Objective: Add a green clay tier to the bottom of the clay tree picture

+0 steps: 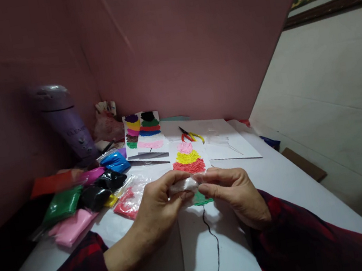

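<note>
Both hands meet above a white card (199, 251) with pink, yellow, red and green textured bands and a wavy black line below them. My left hand (159, 203) pinches a small white lump (185, 185), perhaps clay or a wrapped packet. My right hand (232, 189) has its thumb and fingertips pressed together at the right end of that lump. The hands and the lump cover the card's middle, between the red band (189, 167) and the green band (203, 198).
Colourful packets (63, 203) and an opened red packet (126, 203) lie at the left. Behind them stands a purple bottle (67, 126). Two striped cards (150, 131) lean at the back. Pliers (191, 135) rest on a white board (244, 146).
</note>
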The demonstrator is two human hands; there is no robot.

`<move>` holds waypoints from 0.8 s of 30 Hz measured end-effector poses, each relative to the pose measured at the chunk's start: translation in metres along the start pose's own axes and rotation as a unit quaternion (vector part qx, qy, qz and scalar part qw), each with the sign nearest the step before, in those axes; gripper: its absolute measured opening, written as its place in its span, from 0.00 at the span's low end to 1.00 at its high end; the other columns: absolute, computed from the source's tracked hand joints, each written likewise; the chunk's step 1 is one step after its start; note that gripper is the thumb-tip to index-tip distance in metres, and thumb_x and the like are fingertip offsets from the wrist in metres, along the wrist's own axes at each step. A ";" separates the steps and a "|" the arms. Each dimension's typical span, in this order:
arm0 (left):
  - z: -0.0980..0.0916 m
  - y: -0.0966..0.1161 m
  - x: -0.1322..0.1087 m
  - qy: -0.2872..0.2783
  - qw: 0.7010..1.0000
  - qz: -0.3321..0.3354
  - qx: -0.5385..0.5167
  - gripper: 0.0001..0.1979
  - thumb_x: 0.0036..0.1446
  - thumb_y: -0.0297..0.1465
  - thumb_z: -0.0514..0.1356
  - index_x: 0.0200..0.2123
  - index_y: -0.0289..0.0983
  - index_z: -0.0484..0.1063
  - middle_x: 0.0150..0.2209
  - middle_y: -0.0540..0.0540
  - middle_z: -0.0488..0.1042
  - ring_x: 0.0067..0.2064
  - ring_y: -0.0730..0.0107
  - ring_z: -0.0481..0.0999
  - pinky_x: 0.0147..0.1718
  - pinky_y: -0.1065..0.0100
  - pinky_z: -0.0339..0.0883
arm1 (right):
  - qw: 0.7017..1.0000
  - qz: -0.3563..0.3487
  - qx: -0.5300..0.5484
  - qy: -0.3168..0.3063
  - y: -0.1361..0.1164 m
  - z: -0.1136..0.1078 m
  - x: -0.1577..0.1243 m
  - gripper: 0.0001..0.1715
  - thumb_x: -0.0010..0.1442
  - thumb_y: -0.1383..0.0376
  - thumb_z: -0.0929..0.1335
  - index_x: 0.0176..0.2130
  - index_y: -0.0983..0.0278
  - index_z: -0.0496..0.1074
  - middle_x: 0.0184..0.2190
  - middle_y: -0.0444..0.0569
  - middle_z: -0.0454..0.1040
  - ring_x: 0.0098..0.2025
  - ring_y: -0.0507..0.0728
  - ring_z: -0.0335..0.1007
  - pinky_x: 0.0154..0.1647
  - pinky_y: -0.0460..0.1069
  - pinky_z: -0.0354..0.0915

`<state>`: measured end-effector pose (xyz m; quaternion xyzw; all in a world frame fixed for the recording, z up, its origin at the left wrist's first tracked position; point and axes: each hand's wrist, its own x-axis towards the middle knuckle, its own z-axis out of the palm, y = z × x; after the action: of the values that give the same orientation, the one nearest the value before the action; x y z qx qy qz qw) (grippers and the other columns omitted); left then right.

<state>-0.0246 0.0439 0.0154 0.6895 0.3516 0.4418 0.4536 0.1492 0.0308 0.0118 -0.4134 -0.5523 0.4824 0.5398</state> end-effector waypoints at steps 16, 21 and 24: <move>-0.002 0.003 0.001 0.044 0.992 0.039 0.111 0.08 0.51 0.27 0.61 0.37 0.35 0.74 0.31 0.47 0.77 0.31 0.69 0.74 0.30 0.70 0.68 | 0.998 -0.053 0.011 0.019 0.005 -0.003 0.003 0.04 0.48 0.62 0.76 0.30 0.55 0.81 0.32 0.45 0.65 0.36 0.54 0.62 0.38 0.51 0.64; -0.003 0.002 0.003 0.039 0.992 0.029 0.113 0.06 0.52 0.27 0.60 0.36 0.35 0.74 0.29 0.48 0.75 0.30 0.71 0.72 0.29 0.71 0.65 | 0.998 -0.031 0.037 -0.030 0.005 -0.003 0.003 0.08 0.49 0.60 0.75 0.33 0.54 0.81 0.45 0.47 0.66 0.50 0.60 0.62 0.47 0.54 0.64; -0.004 0.001 0.003 0.032 0.995 0.010 0.099 0.06 0.52 0.28 0.60 0.35 0.35 0.73 0.28 0.49 0.73 0.29 0.72 0.69 0.28 0.72 0.63 | 0.998 -0.023 0.027 -0.061 0.003 -0.003 0.004 0.12 0.50 0.60 0.75 0.38 0.53 0.80 0.46 0.48 0.68 0.51 0.61 0.63 0.49 0.55 0.64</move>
<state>-0.0269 0.0475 0.0177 0.7198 0.4013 0.4312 0.3673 0.1514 0.0351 0.0090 -0.3556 -0.5806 0.5087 0.5270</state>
